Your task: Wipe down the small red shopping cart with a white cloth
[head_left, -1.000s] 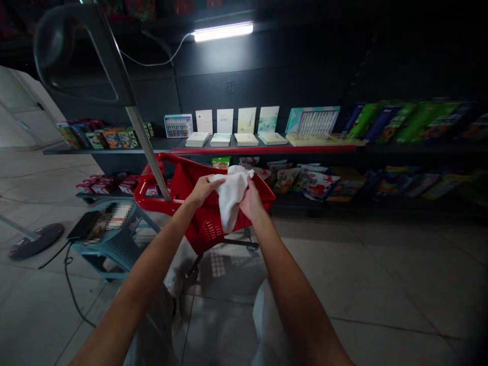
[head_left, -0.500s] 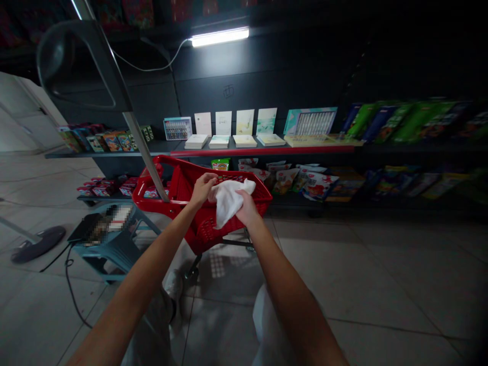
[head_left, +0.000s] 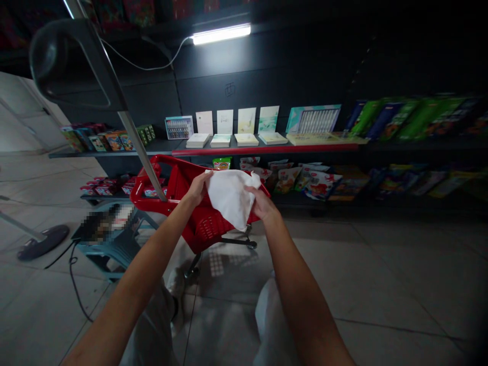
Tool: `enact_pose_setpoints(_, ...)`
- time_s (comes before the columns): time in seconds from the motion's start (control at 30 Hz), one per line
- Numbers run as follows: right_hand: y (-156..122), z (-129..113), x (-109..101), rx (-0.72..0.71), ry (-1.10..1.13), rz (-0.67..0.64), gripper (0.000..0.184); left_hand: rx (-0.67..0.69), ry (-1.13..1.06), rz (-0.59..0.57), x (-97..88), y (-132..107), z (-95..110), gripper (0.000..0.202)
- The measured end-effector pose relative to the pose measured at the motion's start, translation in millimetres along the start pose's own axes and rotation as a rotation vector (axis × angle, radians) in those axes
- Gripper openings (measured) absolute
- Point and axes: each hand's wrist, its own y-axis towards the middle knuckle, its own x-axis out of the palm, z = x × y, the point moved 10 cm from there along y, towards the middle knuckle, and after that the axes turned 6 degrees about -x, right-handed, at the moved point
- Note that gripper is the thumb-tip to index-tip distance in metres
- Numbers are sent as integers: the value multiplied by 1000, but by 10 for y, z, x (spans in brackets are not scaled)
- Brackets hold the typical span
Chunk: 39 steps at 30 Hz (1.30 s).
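A white cloth (head_left: pixel 230 195) hangs spread between both my hands, in front of me and over a red shopping basket on wheels (head_left: pixel 198 223). My left hand (head_left: pixel 197 186) pinches the cloth's upper left corner. My right hand (head_left: pixel 261 202) grips its upper right edge. The cloth's lower point droops over the basket's near side. Both hands are closed on the cloth.
A dark shelf (head_left: pixel 267 148) behind the basket carries notebooks, paint sets and snack packets. A teal stool (head_left: pixel 114 239) with items on it stands at the left, beside a fan base (head_left: pixel 41 243) and a cable. A grey pole (head_left: pixel 133 137) slants across the left. Tiled floor stretches to the right.
The bunched cloth has been pulled open and wider between my hands. My hands have moved apart, the right one going rightward.
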Motion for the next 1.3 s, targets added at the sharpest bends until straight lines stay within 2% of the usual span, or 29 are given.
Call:
enact_pose_setpoints(0.07, -14, 85, 12, 68, -28, -42, 39, -22, -59, 6, -30, 10, -27, 56)
enact_pose_setpoints(0.1, 1, 86, -16, 57, -27, -26, 38, -45, -68, 5, -32, 9, -49, 56)
enact_pose_setpoints(0.27, 150, 71, -376, -9, -6, 229, 19, -110, -6, -30, 19, -16, -73, 54)
enact_pose_setpoints(0.4, 215, 40, -601, -19, 23, 369, 12, -18, 11, 18, -32, -27, 34, 74)
enact_pose_setpoints(0.5, 229, -61, -620, -75, 52, 369, 16, 72, 37, 56, -105, -35, 105, 98)
enact_pose_setpoints(0.57, 226, -131, -579, -116, 67, 336, 19, 144, 106, 40, -116, -36, 157, 104)
enact_pose_setpoints(0.63, 221, -166, -509, -134, 84, 290, 20, 246, 231, 15, -98, -42, 227, 97)
enact_pose_setpoints(0.73, 217, -164, -403, -141, 97, 230, 23, 393, 484, -7, -29, -61, 302, 71)
enact_pose_setpoints(0.8, 218, -151, -358, -147, 95, 210, 26, 435, 654, 16, -2, -64, 307, 55)
enact_pose_setpoints(0.9, 229, -155, -337, -181, 66, 206, 29, 496, 836, 113, -9, -115, 367, 41)
enact_pose_setpoints(0.97, 252, -177, -329, -218, 20, 186, 32, 535, 851, 82, 41, -177, 410, 40)
enact_pose_setpoints(1.03, 290, -181, -341, -242, -51, 161, 35, 475, 757, -31, 94, -202, 385, 43)
enact_pose_setpoints(1.1, 333, -184, -420, -267, -150, 183, 37, 331, 618, -89, 80, -188, 322, 44)
enact_pose_setpoints(1.2, 345, -250, -670, -335, -339, 366, 40, 173, 510, -66, 21, -167, 265, 47)
enact_pose_setpoints(1.27, 337, -276, -792, -333, -413, 470, 42, 140, 502, -77, 26, -162, 265, 49)
enact_pose_setpoints(1.3, 350, -267, -808, -308, -411, 472, 43, 134, 501, -79, 22, -159, 275, 49)
